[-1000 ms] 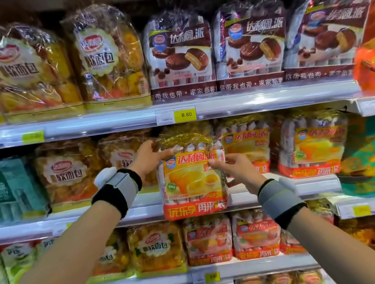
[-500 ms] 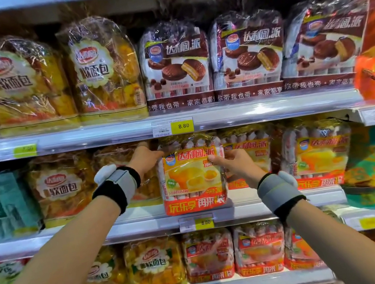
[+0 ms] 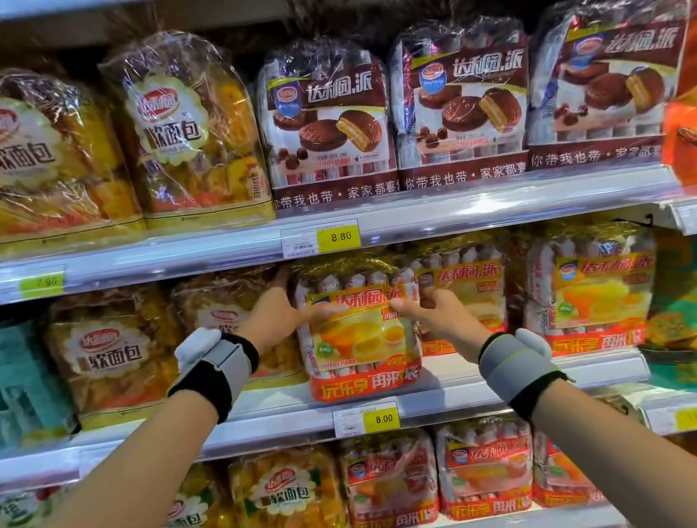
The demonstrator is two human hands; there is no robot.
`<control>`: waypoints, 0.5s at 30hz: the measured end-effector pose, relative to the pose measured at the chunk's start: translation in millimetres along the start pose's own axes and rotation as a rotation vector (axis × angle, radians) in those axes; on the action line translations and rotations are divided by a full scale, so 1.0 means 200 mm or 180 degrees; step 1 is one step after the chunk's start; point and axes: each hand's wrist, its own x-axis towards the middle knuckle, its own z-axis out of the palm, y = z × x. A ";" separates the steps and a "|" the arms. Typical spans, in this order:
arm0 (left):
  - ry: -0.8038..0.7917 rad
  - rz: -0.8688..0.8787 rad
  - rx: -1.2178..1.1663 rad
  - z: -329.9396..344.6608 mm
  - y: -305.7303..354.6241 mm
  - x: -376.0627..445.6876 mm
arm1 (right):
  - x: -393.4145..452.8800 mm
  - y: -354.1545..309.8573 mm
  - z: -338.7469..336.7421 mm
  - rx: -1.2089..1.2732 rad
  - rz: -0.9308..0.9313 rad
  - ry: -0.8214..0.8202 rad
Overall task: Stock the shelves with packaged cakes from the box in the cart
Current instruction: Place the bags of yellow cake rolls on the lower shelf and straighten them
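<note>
Both hands sit on the yellow-and-red cake pack point(image 3: 361, 331) on the middle shelf point(image 3: 273, 426). My left hand point(image 3: 275, 318) lies against the pack's upper left edge, fingers fairly straight, with a fingertip laid across its front. My right hand point(image 3: 437, 313) meets the upper right edge, thumb pressed on the front; whether its other fingers curl behind the pack I cannot tell. The pack stands upright, long axis vertical, dead ahead between my wrists, and neither hand looks clearly nearer. Its red bottom band sits at the shelf's front lip, proud of the matching pack point(image 3: 463, 290) just beside it on the right. I judge the next move turns on depth: a straight push away from me to seat it level with that row, both hands pushing evenly so it does not twist.
</note>
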 end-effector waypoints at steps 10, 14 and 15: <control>0.0167 0.0114 0.0128 0.06 -0.11 -0.04 | 0.01 0.06 0.04 -0.0647 -0.0122 -0.0234; 0.0305 0.0217 0.0258 0.07 -0.10 -0.04 | 0.00 0.08 0.06 -0.0661 -0.0203 -0.0011; 0.0316 0.0246 0.0211 0.07 -0.10 -0.04 | 0.00 0.09 0.07 -0.0667 -0.0246 0.0062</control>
